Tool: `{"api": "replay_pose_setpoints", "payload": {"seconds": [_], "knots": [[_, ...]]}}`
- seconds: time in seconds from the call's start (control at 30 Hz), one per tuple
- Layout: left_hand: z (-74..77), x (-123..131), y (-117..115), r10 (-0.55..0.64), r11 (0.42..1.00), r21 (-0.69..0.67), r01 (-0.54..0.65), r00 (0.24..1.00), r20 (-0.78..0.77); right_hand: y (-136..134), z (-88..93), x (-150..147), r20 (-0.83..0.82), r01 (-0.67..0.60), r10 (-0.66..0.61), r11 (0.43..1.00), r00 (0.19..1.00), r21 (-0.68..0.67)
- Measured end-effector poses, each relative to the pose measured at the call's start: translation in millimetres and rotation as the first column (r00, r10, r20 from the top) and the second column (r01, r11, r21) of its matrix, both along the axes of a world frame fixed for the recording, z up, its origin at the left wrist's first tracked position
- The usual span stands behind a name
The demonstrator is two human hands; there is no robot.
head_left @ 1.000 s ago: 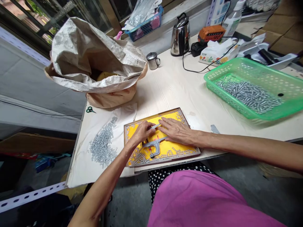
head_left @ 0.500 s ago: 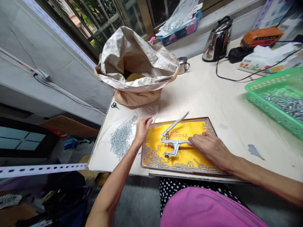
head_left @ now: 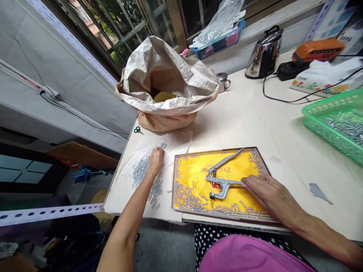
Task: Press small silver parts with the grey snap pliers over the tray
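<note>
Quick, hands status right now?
Left hand: fingers curled at the pile of metal pieces; can't tell if its grip holds any.
Right hand: closed on the lower handle of the pliers.

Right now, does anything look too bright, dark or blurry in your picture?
In the head view, the kettle shows bright reflections; the sack is shadowed inside; the pliers look fairly sharp; the window frame leans, perhaps from a tilted, wide-angle camera.
</note>
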State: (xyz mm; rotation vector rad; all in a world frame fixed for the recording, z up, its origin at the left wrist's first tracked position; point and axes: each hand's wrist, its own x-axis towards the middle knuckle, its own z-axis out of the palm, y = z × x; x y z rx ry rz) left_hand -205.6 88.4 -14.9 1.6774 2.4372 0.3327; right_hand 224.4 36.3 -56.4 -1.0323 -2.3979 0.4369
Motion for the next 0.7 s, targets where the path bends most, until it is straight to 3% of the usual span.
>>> {"api": "replay_pose_setpoints", "payload": {"seconds": [0.17, 0.33, 0.4, 0.5, 0.53, 0.6, 0.7], "knots": [[6.2, 0.9, -7.8, 0.092, 0.989, 0.091, -0.118, 0.965, 0.247, 1.9, -7.6, -1.6, 0.027, -0.005, 0.004, 0.999, 1.0, 0.034], [21.8, 13.9, -33.5, 0.191, 0.965, 0.043, -0.259, 0.805, 0.562, 4.0, -8.8, 1.8, 0.07, -0.024, 0.02, 0.998, 0.997, 0.058], [31.2, 24.0, -48.1, 0.214, 0.955, -0.018, -0.295, 0.648, 0.731, 7.5, 3.9, -2.2, 0.092, -0.008, -0.001, 0.996, 0.996, 0.092], [43.8, 48.5, -69.2, 0.204, 0.937, -0.105, -0.334, 0.277, 0.939, 14.4, 39.6, -27.9, 0.009, -0.005, 0.005, 0.997, 1.0, 0.079], [47.0, 59.1, -75.2, 0.187, 0.935, -0.112, -0.338, 0.198, 0.962, 16.6, 53.0, -42.6, -0.071, -0.052, 0.054, 0.998, 0.996, 0.02], [52.0, 81.7, -85.5, 0.135, 0.94, -0.066, -0.334, 0.186, 0.973, 20.3, 75.2, -79.1, -0.268, -0.175, 0.127, 0.971, 0.955, -0.162], [59.0, 109.7, -98.0, 0.041, 0.948, 0.05, -0.313, 0.277, 0.96, 23.7, 88.2, -137.6, -0.523, -0.328, 0.102, 0.874, 0.846, -0.36]]}}
